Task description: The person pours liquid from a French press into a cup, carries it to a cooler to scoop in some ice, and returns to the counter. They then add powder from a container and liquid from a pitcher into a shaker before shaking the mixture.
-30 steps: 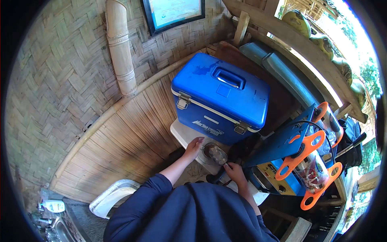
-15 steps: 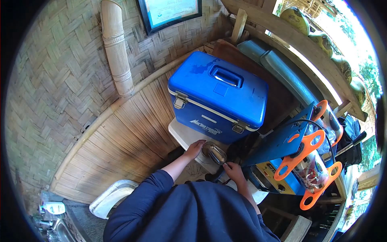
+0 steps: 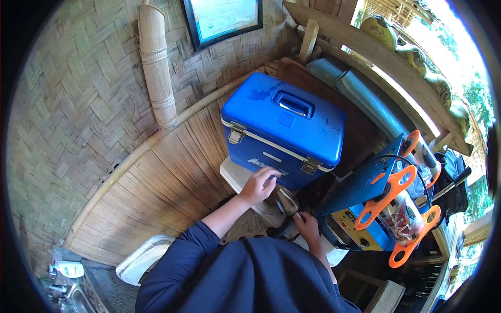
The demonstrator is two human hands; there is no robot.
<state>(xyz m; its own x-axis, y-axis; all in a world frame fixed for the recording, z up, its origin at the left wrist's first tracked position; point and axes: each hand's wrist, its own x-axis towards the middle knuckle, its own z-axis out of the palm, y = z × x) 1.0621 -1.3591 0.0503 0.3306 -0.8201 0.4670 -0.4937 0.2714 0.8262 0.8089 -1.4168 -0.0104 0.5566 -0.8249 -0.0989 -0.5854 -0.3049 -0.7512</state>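
Observation:
My right hand (image 3: 306,226) is closed on the narrow end of a shiny metal scoop (image 3: 287,201), its rounded bowl tilted up and to the left. Just left of the bowl, my left hand (image 3: 259,186) hovers above the white stool (image 3: 233,173), fingers bent together. Whether anything sits between those fingers is too small to make out. Behind this hand stands the blue cooler box (image 3: 284,125), lid down and both latches fastened; the hand covers part of its white lettering.
To the right, a blue machine with a yellow panel (image 3: 348,224) has its flap raised. Orange-handled clear containers (image 3: 399,208) stand against it. A white chair (image 3: 146,255) sits at lower left, near a bottle (image 3: 69,269) by the sink. Woven wall and bamboo bench lie left.
My left hand has left the scoop's far end and risen, now in front of the cooler's lettering. My right hand keeps hold of the scoop. The camera view has shifted slightly.

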